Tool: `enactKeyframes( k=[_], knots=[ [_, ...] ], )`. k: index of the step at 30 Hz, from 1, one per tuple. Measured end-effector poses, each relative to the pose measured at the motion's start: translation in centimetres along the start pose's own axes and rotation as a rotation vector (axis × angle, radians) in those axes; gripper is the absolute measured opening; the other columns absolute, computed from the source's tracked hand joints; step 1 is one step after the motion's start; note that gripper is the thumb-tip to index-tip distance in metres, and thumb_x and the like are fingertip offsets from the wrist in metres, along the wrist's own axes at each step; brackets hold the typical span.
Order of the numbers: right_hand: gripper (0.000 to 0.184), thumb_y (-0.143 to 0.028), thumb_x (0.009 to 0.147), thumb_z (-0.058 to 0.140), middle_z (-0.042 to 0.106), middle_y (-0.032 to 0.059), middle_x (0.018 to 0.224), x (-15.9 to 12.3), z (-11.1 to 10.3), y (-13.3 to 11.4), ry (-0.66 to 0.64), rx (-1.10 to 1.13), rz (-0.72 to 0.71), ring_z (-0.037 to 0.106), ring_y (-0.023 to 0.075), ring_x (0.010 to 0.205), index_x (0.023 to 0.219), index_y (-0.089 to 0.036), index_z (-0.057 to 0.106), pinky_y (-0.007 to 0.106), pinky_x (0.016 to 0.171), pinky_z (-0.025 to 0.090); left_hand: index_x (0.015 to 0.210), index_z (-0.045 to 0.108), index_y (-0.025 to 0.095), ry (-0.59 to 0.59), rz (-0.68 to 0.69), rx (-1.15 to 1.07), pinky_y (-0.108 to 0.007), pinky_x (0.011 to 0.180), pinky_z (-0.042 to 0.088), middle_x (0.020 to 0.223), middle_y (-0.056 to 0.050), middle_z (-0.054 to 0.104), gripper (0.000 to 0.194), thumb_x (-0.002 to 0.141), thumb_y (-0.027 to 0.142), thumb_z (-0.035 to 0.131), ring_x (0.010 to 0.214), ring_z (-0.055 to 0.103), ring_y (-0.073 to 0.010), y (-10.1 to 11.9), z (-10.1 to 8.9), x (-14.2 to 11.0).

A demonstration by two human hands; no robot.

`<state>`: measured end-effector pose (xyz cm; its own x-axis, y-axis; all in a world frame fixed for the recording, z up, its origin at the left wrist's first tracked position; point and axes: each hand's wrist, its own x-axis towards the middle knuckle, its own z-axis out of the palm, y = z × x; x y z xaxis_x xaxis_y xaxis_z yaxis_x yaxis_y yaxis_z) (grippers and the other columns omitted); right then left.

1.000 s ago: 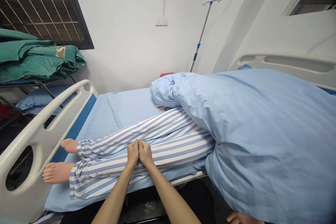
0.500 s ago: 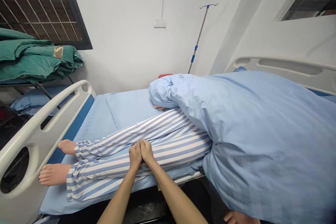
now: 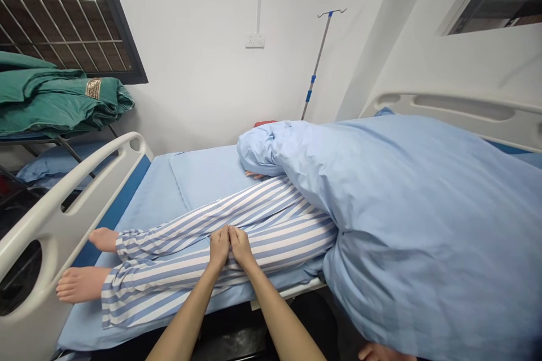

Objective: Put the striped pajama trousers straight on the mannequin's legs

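Legs in blue-and-white striped trousers [image 3: 161, 262] lie stretched out on a bed with a light blue sheet [image 3: 203, 172]; their bare feet [image 3: 82, 284] point left. My left hand [image 3: 219, 247] and my right hand [image 3: 240, 245] rest side by side on the nearer leg, around the knee, with thumbs close together. Both are closed, the fingers curled over the leg's far side, so the fingertips are hidden. A thick light blue quilt [image 3: 406, 192] covers the body from the upper thighs rightward. Fingers [image 3: 254, 175] show under the quilt's far edge.
A white footboard [image 3: 55, 220] bounds the bed on the left, and a headboard [image 3: 461, 107] stands at the right. Beyond the bed is an IV pole [image 3: 317, 65] against the wall. Folded green bedding [image 3: 63, 98] lies at far left. A skin-coloured part [image 3: 383, 351] shows below the quilt.
My hands stay on the nearer leg; their knuckles have flattened slightly and the wrists have turned a little. The whole view has shifted slightly.
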<state>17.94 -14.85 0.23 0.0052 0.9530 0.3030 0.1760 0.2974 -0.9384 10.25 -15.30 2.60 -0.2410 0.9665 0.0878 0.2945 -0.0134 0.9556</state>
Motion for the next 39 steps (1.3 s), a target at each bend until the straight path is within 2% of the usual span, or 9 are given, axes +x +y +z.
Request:
enactKeyframes(
  k=[4,9,14,19,24,30,34,36,39],
  knots=[
    [0.045,-0.047,0.089,0.031,0.047,-0.0015,0.053,0.5,-0.5,0.1,0.081,0.118,0.059,0.041,0.0113,0.052,0.057,-0.018,0.045,0.023,0.053,0.034,0.047,0.031,0.021,0.021,-0.019,-0.141,-0.024,0.049,0.027,0.043,0.005,0.034,0.043,0.079,0.047,0.041,0.046,0.032,-0.0095,1.1,1.4,0.2],
    [0.04,-0.043,0.087,0.036,0.053,0.0,0.057,0.2,-0.3,0.3,0.101,0.111,0.074,0.043,0.0118,0.054,0.059,-0.018,0.048,0.023,0.052,0.034,0.054,0.052,0.018,0.036,0.031,0.015,-0.025,0.055,0.032,0.054,-0.001,0.054,0.04,0.082,0.044,0.039,0.054,0.045,-0.0132,-0.4,1.6,-0.6],
    [0.041,-0.041,0.088,0.033,0.053,0.0007,0.056,0.5,-0.5,-0.2,0.081,0.002,0.079,0.044,0.0127,0.053,0.057,-0.019,0.048,0.023,0.051,0.032,0.056,0.055,0.017,0.043,0.049,0.101,-0.025,0.056,0.033,0.056,-0.003,0.057,0.041,0.084,0.041,0.036,0.056,0.047,-0.0143,-0.8,1.3,-0.8],
    [0.041,-0.04,0.088,0.037,0.053,0.0002,0.051,1.0,-2.0,-1.2,0.003,-0.199,-0.035,0.041,0.0117,0.049,0.055,-0.019,0.051,0.024,0.051,0.026,0.055,0.055,0.018,-0.007,0.065,0.095,-0.025,0.055,0.033,0.058,-0.004,0.06,0.042,0.085,0.038,0.034,0.057,0.051,-0.0147,-0.7,1.5,-0.6],
    [0.04,-0.038,0.09,0.033,0.056,0.0018,0.057,0.3,-2.4,-0.4,0.009,-0.184,-0.033,0.045,0.0124,0.054,0.061,-0.019,0.053,0.023,0.054,0.028,0.057,0.058,0.017,-0.003,0.082,0.109,-0.026,0.057,0.033,0.059,-0.005,0.061,0.043,0.085,0.041,0.034,0.057,0.051,-0.0154,-1.0,1.6,-0.8],
    [0.039,-0.039,0.089,0.032,0.05,-0.0006,0.056,0.3,-2.6,0.3,0.048,-0.046,0.023,0.042,0.012,0.055,0.058,-0.019,0.045,0.023,0.054,0.031,0.049,0.044,0.019,-0.045,0.007,-0.035,-0.024,0.05,0.028,0.047,0.002,0.044,0.041,0.081,0.044,0.039,0.049,0.038,-0.0113,0.2,2.7,-0.3],
    [0.038,-0.043,0.087,0.034,0.042,-0.0033,0.052,0.8,-3.3,0.3,0.13,0.126,0.105,0.037,0.011,0.051,0.056,-0.02,0.038,0.023,0.051,0.031,0.046,0.03,0.021,0.025,-0.084,-0.235,-0.024,0.047,0.026,0.043,0.006,0.03,0.043,0.081,0.046,0.039,0.045,0.029,-0.0089,1.3,4.6,-0.2],
    [0.038,-0.044,0.086,0.035,0.04,-0.0037,0.051,1.0,-3.5,0.4,0.159,0.173,0.136,0.037,0.0108,0.051,0.055,-0.021,0.036,0.023,0.051,0.032,0.047,0.027,0.022,0.079,-0.135,-0.279,-0.024,0.047,0.027,0.043,0.006,0.028,0.043,0.081,0.045,0.038,0.044,0.028,-0.0087,1.3,5.4,-0.5],
    [0.039,-0.045,0.086,0.036,0.039,-0.0041,0.05,1.1,-3.5,0.6,0.188,0.169,0.163,0.035,0.0107,0.049,0.055,-0.021,0.035,0.023,0.05,0.032,0.047,0.032,0.021,0.137,-0.126,-0.178,-0.024,0.05,0.029,0.044,0.004,0.035,0.042,0.082,0.044,0.037,0.047,0.033,-0.0098,0.8,6.0,-1.1]
  ],
)
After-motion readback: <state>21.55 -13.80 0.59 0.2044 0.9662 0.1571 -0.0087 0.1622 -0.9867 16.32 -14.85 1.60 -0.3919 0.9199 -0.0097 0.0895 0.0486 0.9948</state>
